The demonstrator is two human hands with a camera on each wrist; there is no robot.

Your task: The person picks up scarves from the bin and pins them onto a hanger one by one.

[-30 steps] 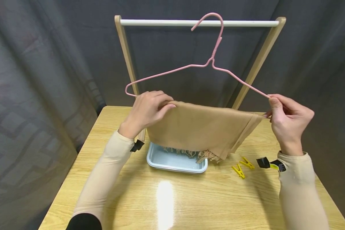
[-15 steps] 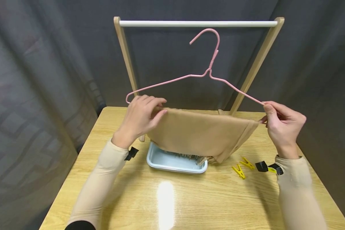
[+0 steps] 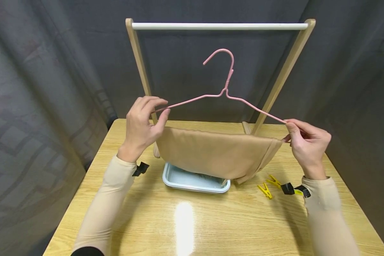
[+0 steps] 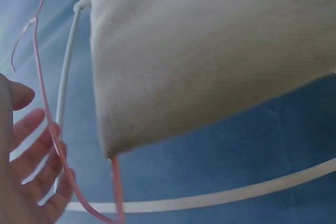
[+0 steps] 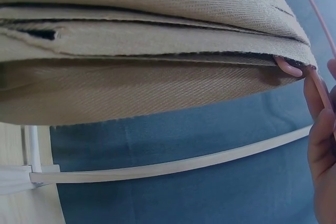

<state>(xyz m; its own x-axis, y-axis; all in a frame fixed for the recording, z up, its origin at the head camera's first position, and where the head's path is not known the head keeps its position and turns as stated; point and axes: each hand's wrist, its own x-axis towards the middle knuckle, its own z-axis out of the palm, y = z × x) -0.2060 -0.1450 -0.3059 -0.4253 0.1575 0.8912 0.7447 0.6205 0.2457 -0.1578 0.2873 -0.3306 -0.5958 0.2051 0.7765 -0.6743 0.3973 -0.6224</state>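
The hanger [image 3: 226, 87] is plain pink, and the cloth [image 3: 214, 153] a solid tan, with fine diagonal ribbing up close. The tray [image 3: 195, 187] is pale blue, the clips [image 3: 265, 191] bright yellow, the rail [image 3: 219, 26] white, its posts [image 3: 283, 76] light wood. Streaky yellowish grain covers the counter [image 3: 217, 227]. The sleeves [image 3: 99, 209] are cream; the grey curtain [image 3: 35, 160] carries a faint blocky pattern at left.

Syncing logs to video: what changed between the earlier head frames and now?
The pink hanger and the brown cloth on it came down and a little leftward. The left hand moved left off the cloth's top edge and now touches the hanger's left arm. The right hand went down with the hanger's right end, gripping it as before. Tray, yellow clips and rack stayed put.
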